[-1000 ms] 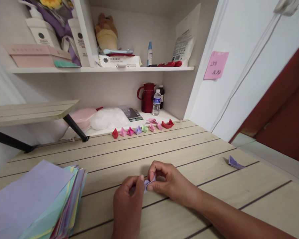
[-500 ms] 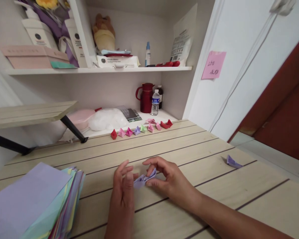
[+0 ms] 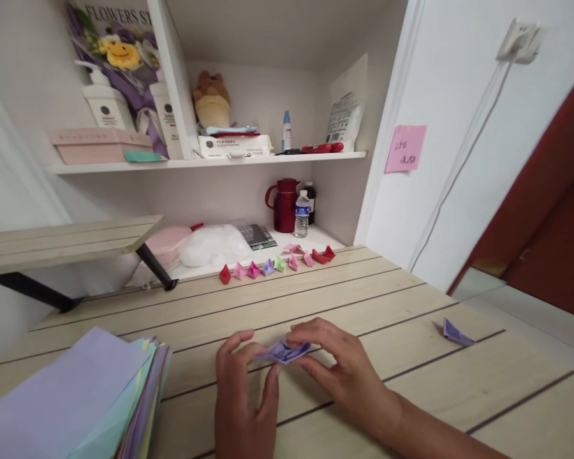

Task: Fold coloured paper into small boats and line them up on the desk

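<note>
A purple folded paper boat (image 3: 282, 352) is between my two hands over the middle of the table. My right hand (image 3: 337, 354) grips its right end, with the thumb below and the fingers over the top edge. At the left end, my left hand (image 3: 243, 373) has its index finger on the tip and its thumb against the underside. The boat's middle folds are spread and face up. Another purple paper boat (image 3: 456, 333) rests alone at the right of the table.
Small folded boats, among them a red one (image 3: 225, 275) and a green one (image 3: 280, 263), line the table's back edge. Stacked coloured paper (image 3: 67, 389) lies at left, below a raised wooden stand (image 3: 76, 242). Behind are a red jug (image 3: 284, 205) and a water bottle (image 3: 301, 215).
My left thumb and index finger have come onto the boat's left end, where the hand was more upright beside it. The boat looks more opened out. The view has tilted upward.
</note>
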The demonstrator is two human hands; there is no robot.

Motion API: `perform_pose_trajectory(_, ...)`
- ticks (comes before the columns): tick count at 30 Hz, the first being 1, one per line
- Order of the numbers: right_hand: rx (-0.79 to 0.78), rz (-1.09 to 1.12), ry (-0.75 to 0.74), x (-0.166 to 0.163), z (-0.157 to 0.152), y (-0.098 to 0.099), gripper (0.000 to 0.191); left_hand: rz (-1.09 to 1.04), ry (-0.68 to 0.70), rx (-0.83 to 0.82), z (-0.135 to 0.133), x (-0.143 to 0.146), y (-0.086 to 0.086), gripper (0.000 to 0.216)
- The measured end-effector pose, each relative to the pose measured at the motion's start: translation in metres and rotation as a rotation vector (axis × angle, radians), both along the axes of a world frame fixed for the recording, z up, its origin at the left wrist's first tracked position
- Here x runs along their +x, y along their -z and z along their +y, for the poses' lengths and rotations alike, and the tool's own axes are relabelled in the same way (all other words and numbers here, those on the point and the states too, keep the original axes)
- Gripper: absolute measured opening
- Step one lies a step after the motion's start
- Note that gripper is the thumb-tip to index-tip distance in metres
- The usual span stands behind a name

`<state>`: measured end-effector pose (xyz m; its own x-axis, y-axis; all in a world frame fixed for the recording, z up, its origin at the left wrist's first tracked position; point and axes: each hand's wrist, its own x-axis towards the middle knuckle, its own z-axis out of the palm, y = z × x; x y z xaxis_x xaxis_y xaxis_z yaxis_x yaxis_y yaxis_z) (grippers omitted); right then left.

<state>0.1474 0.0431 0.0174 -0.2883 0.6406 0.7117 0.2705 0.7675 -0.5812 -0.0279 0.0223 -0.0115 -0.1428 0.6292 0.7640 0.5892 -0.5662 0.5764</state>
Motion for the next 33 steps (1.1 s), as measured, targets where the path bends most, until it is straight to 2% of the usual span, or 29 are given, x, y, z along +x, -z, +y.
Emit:
perform_pose_trajectory(6,0.015,-0.023,-0.002,0.001,0.0,0.004,0.029,0.062,0.02,-0.017,-0.002,0.004,0.001,0.01)
perform_pose_trajectory(11,0.044,-0.039,-0.008,0.0,0.0,0.005,0.028,0.012,0.015,-0.007,0.001,0.003,0.008,0.021)
perform_pose_trajectory(15,0.037,-0.028,-0.009,0.0,0.0,0.003,0.025,-0.023,0.026,-0.039,-0.002,0.004,0.004,0.013)
perform_pose_trajectory(20,0.024,-0.034,-0.017,0.001,-0.001,0.003,0.026,0.029,0.061,-0.037,-0.004,0.004,-0.002,0.016)
perform_pose_trajectory(25,-0.014,-0.011,-0.034,0.001,-0.001,0.004,0.032,-0.025,0.029,-0.1,-0.006,0.007,-0.004,0.011)
perform_pose_trajectory(28,-0.143,0.058,-0.044,0.0,0.0,0.005,0.044,-0.005,0.021,-0.097,-0.008,0.007,-0.004,0.011)
perform_pose_trajectory(31,-0.391,0.136,-0.1,-0.001,0.003,0.006,0.058,0.029,0.012,-0.092,-0.008,0.007,-0.004,0.011)
perform_pose_trajectory(33,-0.543,0.193,-0.139,-0.001,0.005,0.007,0.06,0.043,-0.007,-0.083,-0.008,0.006,-0.004,0.012)
